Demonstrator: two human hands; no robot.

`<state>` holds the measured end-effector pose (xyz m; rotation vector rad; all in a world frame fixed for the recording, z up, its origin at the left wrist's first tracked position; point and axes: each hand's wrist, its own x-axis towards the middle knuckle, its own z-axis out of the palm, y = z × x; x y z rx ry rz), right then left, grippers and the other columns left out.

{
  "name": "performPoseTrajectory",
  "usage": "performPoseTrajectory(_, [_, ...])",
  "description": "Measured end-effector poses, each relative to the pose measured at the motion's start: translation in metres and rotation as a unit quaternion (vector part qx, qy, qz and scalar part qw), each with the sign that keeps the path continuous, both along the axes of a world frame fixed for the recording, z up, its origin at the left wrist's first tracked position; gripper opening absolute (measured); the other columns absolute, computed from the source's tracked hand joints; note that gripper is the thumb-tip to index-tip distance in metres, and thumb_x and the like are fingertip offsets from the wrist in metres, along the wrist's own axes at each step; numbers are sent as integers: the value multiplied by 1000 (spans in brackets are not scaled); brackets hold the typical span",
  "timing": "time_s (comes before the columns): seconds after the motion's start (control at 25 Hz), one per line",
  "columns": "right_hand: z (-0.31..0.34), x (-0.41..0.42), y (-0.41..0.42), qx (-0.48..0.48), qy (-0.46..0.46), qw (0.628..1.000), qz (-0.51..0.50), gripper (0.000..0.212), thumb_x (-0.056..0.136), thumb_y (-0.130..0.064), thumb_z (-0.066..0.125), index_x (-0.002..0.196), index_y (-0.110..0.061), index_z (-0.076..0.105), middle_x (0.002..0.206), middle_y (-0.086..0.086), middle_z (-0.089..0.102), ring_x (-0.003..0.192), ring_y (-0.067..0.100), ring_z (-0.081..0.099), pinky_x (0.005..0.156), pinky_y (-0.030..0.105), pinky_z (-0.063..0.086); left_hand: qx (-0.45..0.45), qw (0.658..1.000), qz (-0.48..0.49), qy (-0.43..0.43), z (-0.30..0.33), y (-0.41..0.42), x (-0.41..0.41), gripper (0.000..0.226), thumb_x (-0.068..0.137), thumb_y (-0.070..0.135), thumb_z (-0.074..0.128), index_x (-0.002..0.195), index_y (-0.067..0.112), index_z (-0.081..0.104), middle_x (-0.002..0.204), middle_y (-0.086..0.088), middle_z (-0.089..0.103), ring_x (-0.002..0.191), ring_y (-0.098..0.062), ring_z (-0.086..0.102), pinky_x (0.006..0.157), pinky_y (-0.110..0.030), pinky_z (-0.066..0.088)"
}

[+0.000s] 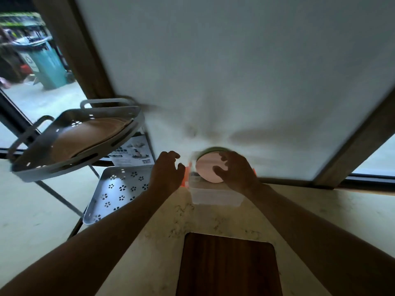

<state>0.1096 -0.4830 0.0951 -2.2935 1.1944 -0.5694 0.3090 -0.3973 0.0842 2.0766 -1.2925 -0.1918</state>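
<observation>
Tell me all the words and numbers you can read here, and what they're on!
Nothing reads clearly.
Product box: print and a barcode, too blurred to read.
Green wheelie bin: white sign, too blurred to read.
Pink plate in the right hand: no writing shows.

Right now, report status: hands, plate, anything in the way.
Left hand empty, fingers loosely curled. Right hand grips pink plate, on edge above clear container. Green-rimmed piece close behind it.
</observation>
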Motion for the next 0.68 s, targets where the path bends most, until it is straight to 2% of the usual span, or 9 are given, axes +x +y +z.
performPoseTrajectory(0.12, [20,24,32,37,-42,998,14,45,87,-33,70,123,-10,59,116,8,68,104,24,64,92,42,52,-3,1000,12,1,28,45,13,25,88,17,61,113,14,60,113,-9,63,93,-16,56,79,-29,43])
performPoseTrajectory(0.24, [37,47,56,73,-56,996,22,49,85,-41,70,124,-14,60,114,4,70,99,17,65,86,29,51,-6,1000,-13,-15,50,82,20,22,89,18,60,110,12,62,107,-9,66,93,-22,61,78,-33,48])
performPoseTrajectory(0.32, [54,63,73,97,-82,991,29,48,83,-43,71,121,-15,61,112,3,72,87,13,66,68,13,48,-12,999,-21,-26,67,108,26,19,89,17,58,106,11,62,104,-10,67,91,-25,64,77,-37,54])
performPoseTrajectory(0.4, [70,80,89,100,-94,990,37,50,83,-48,68,121,-15,62,111,1,73,83,10,64,59,9,41,-27,999,-13,-41,84,129,35,19,89,15,58,107,10,63,104,-10,67,90,-25,65,75,-39,57])
performPoseTrajectory(0.48, [81,94,99,84,-90,991,45,53,85,-51,65,122,-14,63,113,2,73,90,10,62,64,10,36,-50,998,-6,-49,99,144,42,18,89,14,59,106,12,63,102,-8,68,85,-22,65,68,-33,57])
performPoseTrajectory(0.56, [91,110,110,71,-82,993,51,52,88,-50,61,121,-10,64,117,6,71,100,16,64,71,15,38,-80,995,-10,-63,114,157,53,12,87,12,62,99,15,63,95,-3,67,77,-16,63,59,-21,49])
performPoseTrajectory(0.6, [96,118,114,68,-81,993,52,51,89,-49,60,118,-7,66,115,9,72,104,22,65,77,20,42,-94,992,-16,-78,121,162,58,10,86,11,62,95,15,64,91,-2,66,75,-16,62,57,-20,46])
performPoseTrajectory(0.68, [104,135,120,63,-83,992,67,49,92,-47,58,96,0,70,96,17,74,93,31,67,77,33,47,-119,986,-27,-111,132,171,72,8,86,11,63,93,13,64,90,-2,62,79,-21,62,62,-28,51])
